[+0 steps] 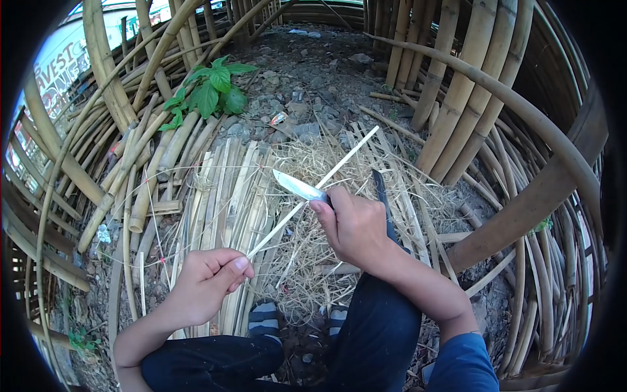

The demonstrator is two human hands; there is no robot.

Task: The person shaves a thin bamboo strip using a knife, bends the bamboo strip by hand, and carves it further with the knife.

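Between thumb and curled fingers, my left hand (pixel 204 286) pinches the lower end of a thin pale bamboo strip (pixel 279 224). The strip slants up and to the right, past my right hand (pixel 356 225). That hand is closed around the handle of a knife (pixel 295 185), its blade pointing left and crossing the strip. The right thumb lies by the base of the blade, against or close to the strip. Most of the knife's handle is hidden by my fingers. Behind my right wrist lies a second, dark blade (pixel 379 186), partly covered by the arm.
Pale shavings (pixel 307 261) are heaped between my feet and beyond. Split bamboo slats (pixel 225 189) lie to the left of them. Bamboo poles (pixel 467 85) lean at the right, with a curved pole (pixel 516 101) across them. A leafy plant (pixel 209 91) grows at the back left.
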